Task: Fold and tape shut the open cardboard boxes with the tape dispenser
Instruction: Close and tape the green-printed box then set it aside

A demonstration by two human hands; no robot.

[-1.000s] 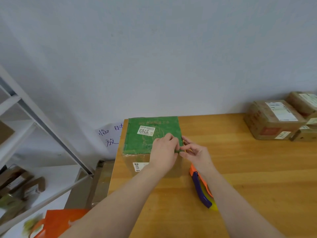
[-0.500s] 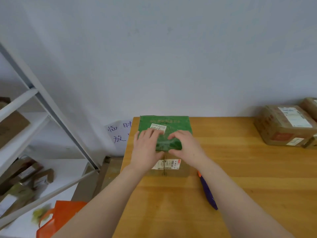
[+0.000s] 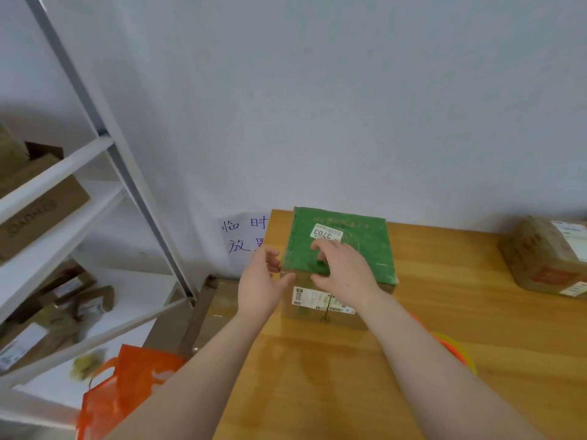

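Although the tape dispenser lies part-hidden under the R forearm, held by no one, sealing looks nearly done: the box at the table's far-L corner is seen w/ flaps shut and top covered in green. Probably only smoothing is left. The left hand is seen w/ fingers loosely apart, thumb at the box's near-L top corner. The right hand is arched on the top's near edge; pinch or press can't be told. Further R, other boxes are seen closed.
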